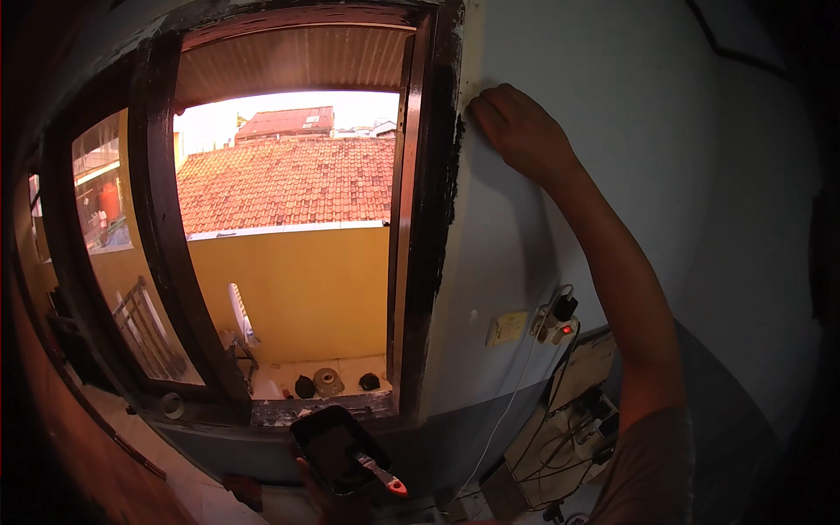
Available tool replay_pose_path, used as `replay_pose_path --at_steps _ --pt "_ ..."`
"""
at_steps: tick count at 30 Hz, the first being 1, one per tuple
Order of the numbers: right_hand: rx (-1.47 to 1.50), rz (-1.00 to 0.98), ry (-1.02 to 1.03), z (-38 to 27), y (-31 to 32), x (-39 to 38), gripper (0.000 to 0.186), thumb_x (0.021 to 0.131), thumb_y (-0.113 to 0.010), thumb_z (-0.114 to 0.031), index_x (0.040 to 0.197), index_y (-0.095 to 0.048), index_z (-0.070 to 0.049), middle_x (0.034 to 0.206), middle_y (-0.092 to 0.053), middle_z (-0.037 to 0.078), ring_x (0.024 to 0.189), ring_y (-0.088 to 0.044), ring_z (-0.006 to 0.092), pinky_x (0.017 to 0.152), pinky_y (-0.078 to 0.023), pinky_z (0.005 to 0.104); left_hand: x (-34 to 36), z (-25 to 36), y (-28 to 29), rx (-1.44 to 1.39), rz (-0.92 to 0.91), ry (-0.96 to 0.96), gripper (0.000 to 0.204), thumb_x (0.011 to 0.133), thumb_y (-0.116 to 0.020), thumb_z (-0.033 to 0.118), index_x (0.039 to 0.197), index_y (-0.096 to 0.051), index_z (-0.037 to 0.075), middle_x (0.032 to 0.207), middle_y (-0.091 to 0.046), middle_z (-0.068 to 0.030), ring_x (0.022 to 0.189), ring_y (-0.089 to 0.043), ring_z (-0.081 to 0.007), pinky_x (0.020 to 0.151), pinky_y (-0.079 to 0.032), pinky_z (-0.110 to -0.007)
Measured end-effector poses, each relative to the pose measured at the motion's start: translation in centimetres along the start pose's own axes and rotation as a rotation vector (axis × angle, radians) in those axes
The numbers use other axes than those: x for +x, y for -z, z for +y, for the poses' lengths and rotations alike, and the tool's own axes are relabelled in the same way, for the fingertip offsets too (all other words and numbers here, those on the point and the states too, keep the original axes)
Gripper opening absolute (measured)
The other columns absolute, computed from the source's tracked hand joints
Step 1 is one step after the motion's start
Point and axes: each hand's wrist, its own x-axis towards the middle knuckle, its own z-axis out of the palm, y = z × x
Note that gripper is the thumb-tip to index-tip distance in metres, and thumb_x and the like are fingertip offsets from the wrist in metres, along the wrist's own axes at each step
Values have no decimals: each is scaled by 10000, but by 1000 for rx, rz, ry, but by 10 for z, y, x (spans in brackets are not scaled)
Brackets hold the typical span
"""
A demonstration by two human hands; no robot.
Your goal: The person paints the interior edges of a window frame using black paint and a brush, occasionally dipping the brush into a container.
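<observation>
My left hand (317, 494), dim at the lower edge, holds up a black paint tray (325, 435) below the window. Across the tray lies a paintbrush (382, 475) with a red and white handle. My right arm reaches high along the grey wall, and my right hand (523, 131) is at the right edge of the dark window frame (433, 175). Its fingers are curled in, with the tips against a pale tape-like strip (472, 52) that runs beside the frame. Whatever they pinch is too small to make out.
A tape roll (172, 405) rests at the window's lower left. Right of the window are a wall switch (507, 328) and a socket with a plug (564, 308); cables hang down to a cluttered shelf (577, 420). Outside stand a yellow wall (289, 293) and a tiled roof (289, 184).
</observation>
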Motion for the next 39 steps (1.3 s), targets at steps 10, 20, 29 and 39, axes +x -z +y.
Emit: replay_pose_path --at_steps 10,20,29,39 --pt "95 -28 73 10 6 0 151 867 -660 -63 1014 -675 -30 1002 -644 78 963 -676 249 882 -603 366 5 12 -21 1 20 -54 1124 898 -803 171 1681 5 141 1573 -427 -235 1406 -525 -351 1125 -529 -485" --pt "-67 -86 141 2 3 6 113 880 -707 -115 964 -662 -53 943 -613 53 883 -668 208 798 -612 336 19 35 -32 -703 190 349 859 918 -668 424 1605 -229 153 1480 -533 -192 1308 -586 -350 1059 -545 -510" --pt "153 -151 -72 15 -6 18 194 943 -698 -124 1075 -590 -32 1025 -622 105 925 -688 296 785 -601 419 20 35 -22 -780 234 380 781 936 -547 651 1537 -440 163 1396 -629 -152 1221 -640 -350 1000 -559 -532" --pt "304 -176 -402 39 -3 39 260 1003 -667 -190 1152 -537 -21 1114 -625 152 858 -724 378 746 -618 487 19 38 -17 -815 259 411 846 951 -462 810 1498 -571 173 1351 -679 -124 1170 -666 -341 967 -565 -536"
